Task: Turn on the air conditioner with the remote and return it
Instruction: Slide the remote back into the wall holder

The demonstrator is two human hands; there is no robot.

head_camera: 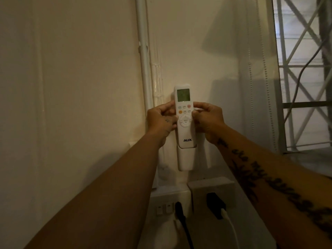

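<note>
While the remote (184, 115) sits upright in its wall holder (186, 157), left hand (160, 119) and right hand (209, 121) fingers pinch its sides (light, rigid, probably slick plastic), best gripped mid-body

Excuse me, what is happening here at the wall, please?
A person holds a white AUX remote with both hands: the left hand grips its left edge, the right hand its right edge. The remote's lower end sits in a white holder fixed on the wall, so it is partly seated. Whether it is going in or coming out cannot be told. Below are sockets with black plugs. No air conditioner is in view.
</note>
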